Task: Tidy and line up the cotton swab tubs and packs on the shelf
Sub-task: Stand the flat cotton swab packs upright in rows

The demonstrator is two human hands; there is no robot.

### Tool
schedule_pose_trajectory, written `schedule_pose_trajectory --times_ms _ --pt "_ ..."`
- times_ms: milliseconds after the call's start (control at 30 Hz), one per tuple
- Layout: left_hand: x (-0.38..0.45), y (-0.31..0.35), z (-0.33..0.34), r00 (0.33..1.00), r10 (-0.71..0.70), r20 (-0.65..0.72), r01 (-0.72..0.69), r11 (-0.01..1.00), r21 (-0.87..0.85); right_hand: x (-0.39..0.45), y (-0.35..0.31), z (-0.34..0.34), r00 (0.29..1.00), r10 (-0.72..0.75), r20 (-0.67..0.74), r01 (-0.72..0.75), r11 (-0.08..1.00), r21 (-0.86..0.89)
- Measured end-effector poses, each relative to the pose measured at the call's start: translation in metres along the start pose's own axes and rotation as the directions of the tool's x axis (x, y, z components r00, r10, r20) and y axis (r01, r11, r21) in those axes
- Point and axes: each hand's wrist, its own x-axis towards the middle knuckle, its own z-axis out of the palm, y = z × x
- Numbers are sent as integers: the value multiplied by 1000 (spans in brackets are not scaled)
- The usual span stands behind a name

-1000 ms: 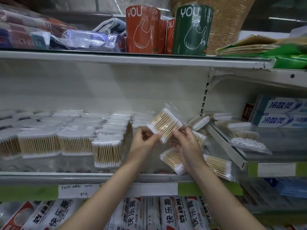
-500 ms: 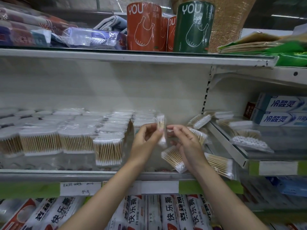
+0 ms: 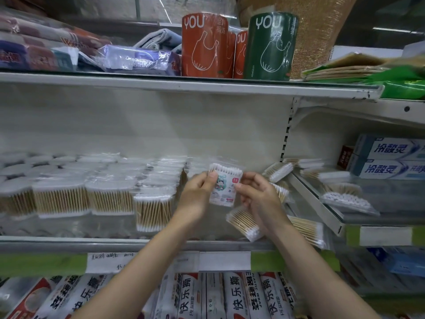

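Note:
A clear cotton swab pack (image 3: 226, 185) with a cartoon label facing me is held upright above the middle shelf. My left hand (image 3: 197, 195) pinches its left edge and my right hand (image 3: 257, 196) pinches its right edge. Left of it stand rows of swab packs (image 3: 110, 196) with wooden sticks, and round swab tubs (image 3: 20, 166) sit at the far left. Loose packs lie tilted under and right of my right hand (image 3: 245, 224), (image 3: 307, 229), and another leans on the back wall (image 3: 278, 171).
The white middle shelf (image 3: 69, 241) has a green price strip below. The adjoining right shelf (image 3: 322, 212) carries more loose swab packs (image 3: 345, 199) and toothpaste boxes (image 3: 391, 162). Orange and green rolls (image 3: 269, 47) stand on the upper shelf. Packaged goods (image 3: 239, 298) fill the shelf below.
The pack was turned in my hands: first tilted with sticks showing, then edge-on, now upright with its label side facing me. Both hands stayed on it.

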Motion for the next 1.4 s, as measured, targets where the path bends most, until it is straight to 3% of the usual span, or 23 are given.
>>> schedule_pose_trajectory --times_ms 133,233,300,367,500,667,800,900,1033,1167,1400 --pt "14 28 -21 982 161 100 -185 924 335 7 -17 7 996 -58 62 64 993 -104" --pt "26 42 -40 938 284 196 -343 706 619 22 -24 16 998 -42 48 52 969 -240" --pt "33 44 -50 927 294 232 -361 536 763 34 -18 21 1000 -27 11 30 918 -396" --pt "38 41 -58 921 302 248 -358 399 844 41 -10 25 999 -33 -5 25 841 -540" --pt "42 30 -63 924 289 252 -323 229 918 44 1 32 998 -55 10 47 728 -684" --pt "47 25 -63 935 258 245 -280 106 954 45 9 37 1000 -21 22 31 631 -775" --pt "46 27 -58 929 281 242 -280 102 955 43 1 37 999 17 38 21 591 -807" --pt "40 31 -46 884 368 290 -362 144 921 42 -6 29 1000 1 10 7 651 -759" --pt "28 26 -21 858 393 330 -486 415 769 34 -18 16 998 -30 -53 -16 709 -705" --pt "27 9 9 882 296 366 -470 574 670 27 -28 -5 984 -108 -143 -18 732 -681" --pt "31 -11 54 924 49 378 -325 621 714 14 -41 -33 969 -137 -205 -25 773 -634"
